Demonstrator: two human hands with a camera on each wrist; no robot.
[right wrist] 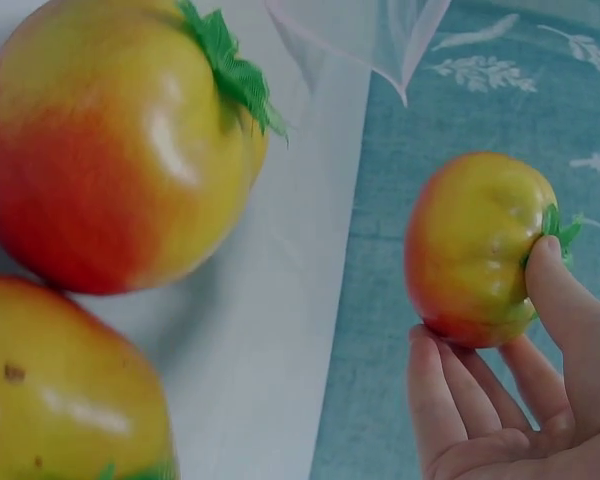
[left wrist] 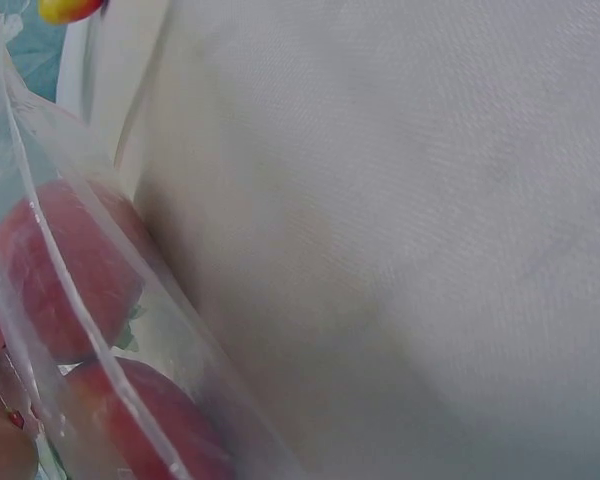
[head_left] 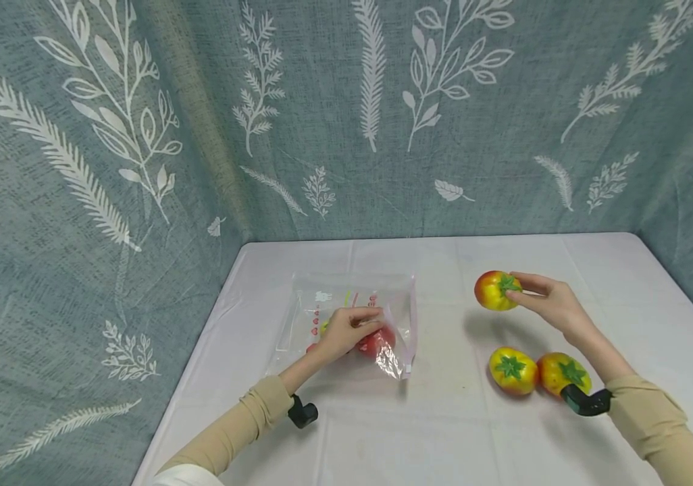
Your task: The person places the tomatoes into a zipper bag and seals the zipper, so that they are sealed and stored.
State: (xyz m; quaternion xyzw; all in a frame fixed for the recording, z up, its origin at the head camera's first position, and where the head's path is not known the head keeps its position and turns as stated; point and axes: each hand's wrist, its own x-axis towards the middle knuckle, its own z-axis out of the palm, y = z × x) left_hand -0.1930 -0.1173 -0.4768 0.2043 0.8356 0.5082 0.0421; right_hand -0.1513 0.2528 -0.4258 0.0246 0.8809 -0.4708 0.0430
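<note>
Your right grip [head_left: 556, 307] pinches a red-and-yellow fruit [head_left: 496, 291] between thumb and fingers, raised above the desk [head_left: 431, 432]. Two similar fruits [head_left: 513, 370] rest side by side on the desk, nearer you than that grip. Well to its left, your left grip [head_left: 342, 331] pinches a clear bag [head_left: 346, 285] near its edge; red fruits [head_left: 377, 343] show inside, one just beside that grip.
</note>
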